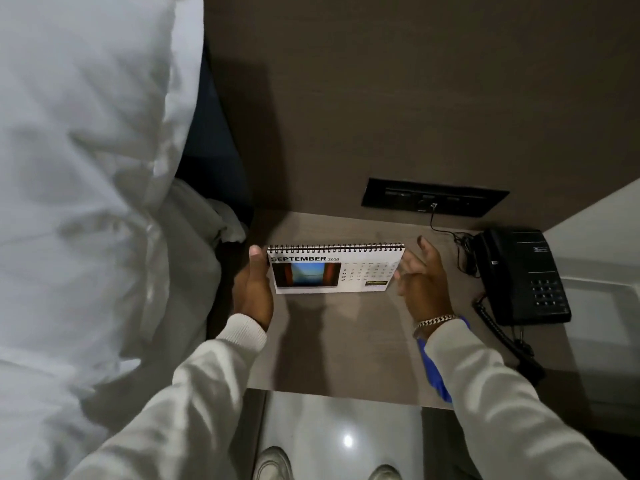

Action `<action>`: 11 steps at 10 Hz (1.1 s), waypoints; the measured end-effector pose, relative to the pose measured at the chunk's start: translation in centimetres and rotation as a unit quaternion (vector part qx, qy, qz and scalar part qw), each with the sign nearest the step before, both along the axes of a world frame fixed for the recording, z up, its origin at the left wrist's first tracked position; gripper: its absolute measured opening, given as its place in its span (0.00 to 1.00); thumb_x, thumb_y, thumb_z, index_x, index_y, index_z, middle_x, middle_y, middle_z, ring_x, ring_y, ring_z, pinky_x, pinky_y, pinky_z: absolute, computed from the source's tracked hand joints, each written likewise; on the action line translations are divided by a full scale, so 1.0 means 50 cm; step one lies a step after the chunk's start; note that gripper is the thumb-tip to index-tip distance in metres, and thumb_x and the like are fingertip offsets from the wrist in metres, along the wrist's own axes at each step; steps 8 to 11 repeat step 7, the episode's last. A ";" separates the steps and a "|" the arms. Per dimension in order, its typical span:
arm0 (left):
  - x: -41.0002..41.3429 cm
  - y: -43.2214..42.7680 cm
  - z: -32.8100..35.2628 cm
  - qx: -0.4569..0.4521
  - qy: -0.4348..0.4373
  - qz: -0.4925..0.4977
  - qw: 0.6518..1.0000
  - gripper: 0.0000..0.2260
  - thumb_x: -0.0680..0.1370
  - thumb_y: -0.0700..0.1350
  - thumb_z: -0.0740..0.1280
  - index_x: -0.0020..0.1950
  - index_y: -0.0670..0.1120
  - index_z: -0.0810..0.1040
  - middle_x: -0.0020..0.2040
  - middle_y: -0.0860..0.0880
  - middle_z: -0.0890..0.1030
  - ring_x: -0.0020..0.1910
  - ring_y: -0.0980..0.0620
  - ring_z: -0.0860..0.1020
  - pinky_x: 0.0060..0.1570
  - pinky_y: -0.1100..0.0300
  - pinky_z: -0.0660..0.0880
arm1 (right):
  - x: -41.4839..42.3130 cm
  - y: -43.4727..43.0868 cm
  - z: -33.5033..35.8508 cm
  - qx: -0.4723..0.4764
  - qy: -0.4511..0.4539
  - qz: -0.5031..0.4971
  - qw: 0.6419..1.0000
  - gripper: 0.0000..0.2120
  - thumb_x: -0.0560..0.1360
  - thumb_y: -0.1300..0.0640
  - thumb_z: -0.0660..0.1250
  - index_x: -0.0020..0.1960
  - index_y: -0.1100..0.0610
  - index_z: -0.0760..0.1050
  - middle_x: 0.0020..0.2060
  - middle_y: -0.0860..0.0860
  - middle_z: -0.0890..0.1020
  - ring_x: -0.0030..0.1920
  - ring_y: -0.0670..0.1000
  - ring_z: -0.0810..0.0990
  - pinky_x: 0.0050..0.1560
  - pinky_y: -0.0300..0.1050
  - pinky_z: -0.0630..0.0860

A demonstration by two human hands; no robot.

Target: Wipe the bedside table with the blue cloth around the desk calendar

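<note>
One edge of the calendar (334, 268) at the tabletop's (349, 341) back is pinched by left fingers (255, 258), right fingers (410, 271) spread empty, so it could be tipped; the cloth (434, 368) lies under the right sleeve

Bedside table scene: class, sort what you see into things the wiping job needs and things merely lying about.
Job: bedside table, desk calendar, blue cloth, left hand, right hand.
Lying about: telephone, socket panel, pillow.

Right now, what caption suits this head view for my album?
Left hand grips the calendar on the table; right hand open beside it, blue cloth under that arm.
</note>
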State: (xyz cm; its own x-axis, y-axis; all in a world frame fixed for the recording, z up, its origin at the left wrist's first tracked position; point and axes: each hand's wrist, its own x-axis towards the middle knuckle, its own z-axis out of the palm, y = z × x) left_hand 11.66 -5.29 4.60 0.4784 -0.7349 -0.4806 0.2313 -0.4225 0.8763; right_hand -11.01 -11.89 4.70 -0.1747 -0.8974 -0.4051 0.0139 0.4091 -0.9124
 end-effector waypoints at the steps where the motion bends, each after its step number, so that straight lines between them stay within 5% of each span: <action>1: 0.038 -0.057 -0.003 -0.005 0.007 -0.036 0.999 0.26 0.62 0.78 0.57 0.43 0.64 0.83 0.59 0.56 0.80 0.63 0.53 0.76 0.73 0.48 0.65 | 0.007 -0.021 -0.006 0.000 -0.031 -0.011 0.999 0.32 0.76 0.75 0.53 0.74 0.51 0.58 0.44 0.47 0.80 0.44 0.51 0.80 0.36 0.37 0.75; 2: 0.063 -0.125 -0.006 -0.008 0.001 -0.072 0.997 0.32 0.56 0.82 0.58 0.42 0.62 0.84 0.59 0.53 0.81 0.64 0.49 0.77 0.72 0.49 0.66 | 0.017 -0.061 -0.004 -0.011 -0.027 0.018 0.999 0.38 0.73 0.79 0.52 0.76 0.49 0.52 0.48 0.50 0.80 0.51 0.47 0.81 0.35 0.39 0.74; 3: 0.067 -0.181 -0.004 -0.020 -0.028 -0.066 0.997 0.48 0.57 0.82 0.54 0.57 0.45 0.81 0.64 0.40 0.79 0.67 0.38 0.74 0.71 0.41 0.67 | 0.032 -0.101 0.003 -0.035 0.004 0.067 0.997 0.43 0.71 0.81 0.53 0.77 0.50 0.44 0.47 0.48 0.79 0.39 0.42 0.82 0.26 0.35 0.74; 4: 0.071 -0.214 -0.026 -0.023 -0.063 -0.078 0.995 0.60 0.55 0.84 0.51 0.64 0.36 0.74 0.66 0.33 0.76 0.67 0.33 0.73 0.69 0.37 0.68 | 0.040 -0.126 -0.005 -0.042 0.013 0.075 0.996 0.43 0.72 0.79 0.54 0.77 0.50 0.42 0.50 0.49 0.78 0.45 0.50 0.78 0.35 0.45 0.75; 5: 0.074 -0.224 -0.043 -0.009 -0.096 -0.099 0.990 0.63 0.52 0.85 0.49 0.63 0.34 0.74 0.65 0.31 0.76 0.66 0.31 0.73 0.68 0.36 0.69 | 0.045 -0.135 -0.014 -0.037 0.023 0.082 0.996 0.48 0.69 0.81 0.55 0.77 0.46 0.42 0.71 0.53 0.69 0.54 0.52 0.77 0.32 0.42 0.78; 6: 0.071 -0.221 -0.020 -0.002 -0.124 -0.111 0.986 0.55 0.61 0.82 0.48 0.62 0.36 0.76 0.63 0.32 0.78 0.64 0.32 0.75 0.66 0.38 0.71 | 0.052 -0.138 0.000 -0.030 0.029 0.088 0.995 0.49 0.68 0.81 0.56 0.77 0.46 0.42 0.78 0.56 0.58 0.61 0.57 0.76 0.29 0.36 0.78; 7: 0.056 -0.213 0.027 -0.017 -0.143 -0.097 0.985 0.44 0.68 0.77 0.51 0.58 0.40 0.78 0.61 0.36 0.80 0.62 0.35 0.77 0.67 0.41 0.71 | 0.041 -0.130 0.039 -0.032 0.017 0.047 0.998 0.47 0.70 0.80 0.57 0.78 0.49 0.43 0.78 0.58 0.55 0.75 0.58 0.63 0.33 0.33 0.78; 11: 0.056 -0.213 0.027 -0.017 -0.143 -0.097 0.985 0.44 0.68 0.77 0.51 0.58 0.40 0.78 0.61 0.36 0.80 0.62 0.35 0.77 0.67 0.41 0.71 | 0.041 -0.130 0.039 -0.032 0.017 0.047 0.998 0.47 0.70 0.80 0.57 0.78 0.49 0.43 0.78 0.58 0.55 0.75 0.58 0.63 0.33 0.33 0.78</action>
